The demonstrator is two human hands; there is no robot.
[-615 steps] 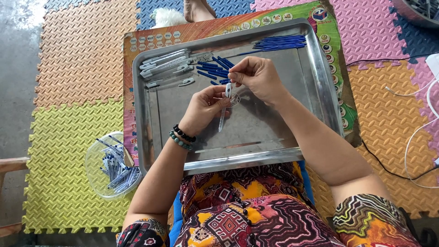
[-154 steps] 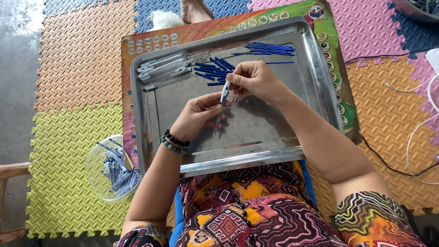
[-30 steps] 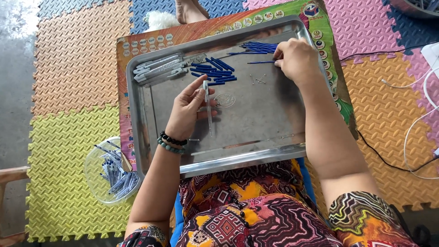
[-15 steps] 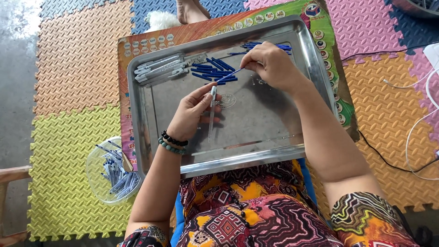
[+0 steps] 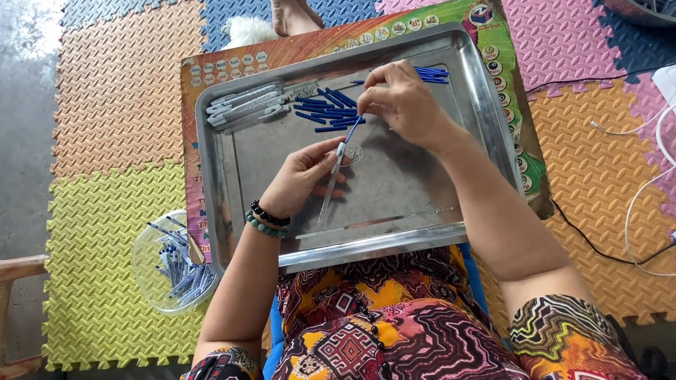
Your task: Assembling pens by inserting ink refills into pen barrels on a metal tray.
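Left hand (image 5: 304, 176) pinches clear pen barrel (image 5: 329, 190) over steel tray (image 5: 394, 236) — right hand (image 5: 403, 102) fingertips closed on blue refill (image 5: 353, 129), its tip at barrel's mouth — loose refills (image 5: 327, 112) just behind

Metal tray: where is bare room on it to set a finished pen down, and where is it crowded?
The tray is bare along its near edge, below the left hand, and in the right part beside the right forearm. The far side is crowded: clear barrels at the far-left corner, blue refills beside them, and the right hand.
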